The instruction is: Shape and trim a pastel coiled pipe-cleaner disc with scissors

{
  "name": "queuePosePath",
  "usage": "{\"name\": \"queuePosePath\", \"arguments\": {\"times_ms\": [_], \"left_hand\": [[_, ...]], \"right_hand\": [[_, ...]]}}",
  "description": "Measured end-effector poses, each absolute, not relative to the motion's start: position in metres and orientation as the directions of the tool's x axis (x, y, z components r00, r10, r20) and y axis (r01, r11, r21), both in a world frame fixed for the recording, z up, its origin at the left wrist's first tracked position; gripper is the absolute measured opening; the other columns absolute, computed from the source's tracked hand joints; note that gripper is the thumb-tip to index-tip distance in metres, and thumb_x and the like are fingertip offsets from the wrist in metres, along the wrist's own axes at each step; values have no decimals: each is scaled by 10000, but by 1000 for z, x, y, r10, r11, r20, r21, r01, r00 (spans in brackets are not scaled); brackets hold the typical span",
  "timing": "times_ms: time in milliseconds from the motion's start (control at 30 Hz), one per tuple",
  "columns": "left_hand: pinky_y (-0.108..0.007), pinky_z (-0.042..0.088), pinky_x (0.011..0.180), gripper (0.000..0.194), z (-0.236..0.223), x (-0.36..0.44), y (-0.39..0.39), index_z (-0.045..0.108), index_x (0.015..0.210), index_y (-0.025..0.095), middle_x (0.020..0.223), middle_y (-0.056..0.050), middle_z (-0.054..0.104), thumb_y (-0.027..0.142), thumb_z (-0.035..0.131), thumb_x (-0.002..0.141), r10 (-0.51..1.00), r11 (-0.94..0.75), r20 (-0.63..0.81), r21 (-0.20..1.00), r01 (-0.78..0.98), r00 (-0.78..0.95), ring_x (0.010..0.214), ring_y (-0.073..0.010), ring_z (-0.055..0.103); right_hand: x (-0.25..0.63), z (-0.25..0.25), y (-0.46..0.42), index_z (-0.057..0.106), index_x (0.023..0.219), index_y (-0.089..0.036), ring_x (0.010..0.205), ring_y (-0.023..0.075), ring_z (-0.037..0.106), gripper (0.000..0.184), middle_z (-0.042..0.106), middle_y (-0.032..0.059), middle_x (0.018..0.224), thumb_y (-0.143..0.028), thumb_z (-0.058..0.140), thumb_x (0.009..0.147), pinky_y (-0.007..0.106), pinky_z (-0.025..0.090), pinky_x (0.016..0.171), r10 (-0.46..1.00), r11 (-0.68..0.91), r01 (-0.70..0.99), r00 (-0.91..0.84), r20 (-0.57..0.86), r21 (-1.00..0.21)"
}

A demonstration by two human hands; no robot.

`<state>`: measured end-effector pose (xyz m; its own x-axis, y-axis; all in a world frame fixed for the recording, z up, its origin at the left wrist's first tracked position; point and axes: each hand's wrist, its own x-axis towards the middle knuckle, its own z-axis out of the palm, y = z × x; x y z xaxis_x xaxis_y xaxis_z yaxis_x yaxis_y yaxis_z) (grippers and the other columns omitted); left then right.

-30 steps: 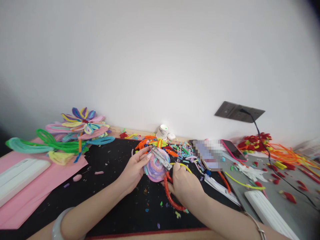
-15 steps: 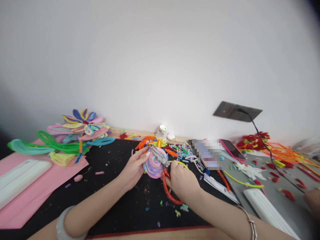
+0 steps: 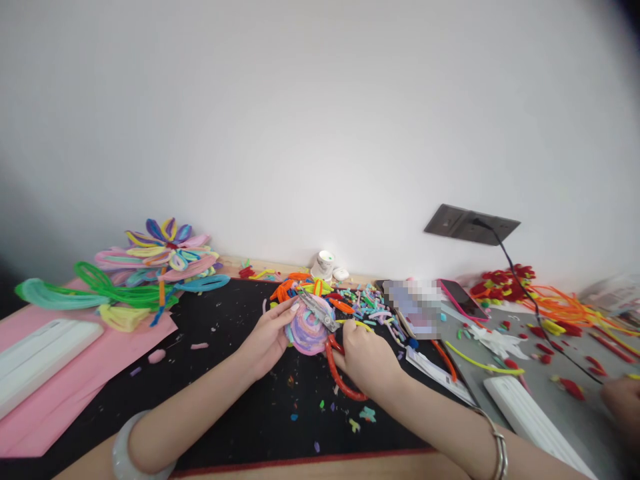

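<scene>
- While the left hand (image 3: 267, 340) pinches the left rim of a round, pastel-swirled fuzzy disc (image 3: 309, 337), the right hand (image 3: 370, 357), on the disc's right, has its grip wrapped around the handles of a red-handled metal hand tool (image 3: 329, 321).
- Slanting over the disc's upper part, the tool's long axis puts its tip near the left hand.
- Beyond the disc, orange fuzzy loops (image 3: 284, 291) crowd close.
- On the disc's near side, a red-edged black mat (image 3: 240, 420) carries sparse snippets.
</scene>
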<state>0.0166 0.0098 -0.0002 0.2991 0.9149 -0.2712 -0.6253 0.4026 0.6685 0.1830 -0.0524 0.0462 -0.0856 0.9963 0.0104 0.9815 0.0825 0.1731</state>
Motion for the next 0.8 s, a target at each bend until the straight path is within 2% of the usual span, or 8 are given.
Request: {"name": "queuePosePath", "arguments": {"times_ms": [133,333,800], "left_hand": [[-249,567,722,268,3,16,8,681,1066,112,936,-107,756,70,643,804,921,386,-258,706,-594,292,813,-179,709],[-259,552,757,343,5,18,0,663,1119,121,977,-113,752,149,707,779,921,346,-164,760,-549,353,879,-207,708],[-280,551,779,370,3,18,0,610,1171,105,988,-120,751,100,650,803,916,385,-241,755,-531,321,896,-208,703]], "right_hand": [[189,49,-55,549,940,-113,768,266,690,367,668,136,821,-476,513,899,309,504,604,995,96,984,-98,5,151],[190,51,-61,540,1001,-116,765,307,681,564,660,140,874,-636,563,783,346,489,617,999,4,994,-10,51,110],[193,43,-53,583,935,-118,745,305,693,491,680,154,820,-598,524,853,325,474,585,998,60,991,-58,-15,118]]}}
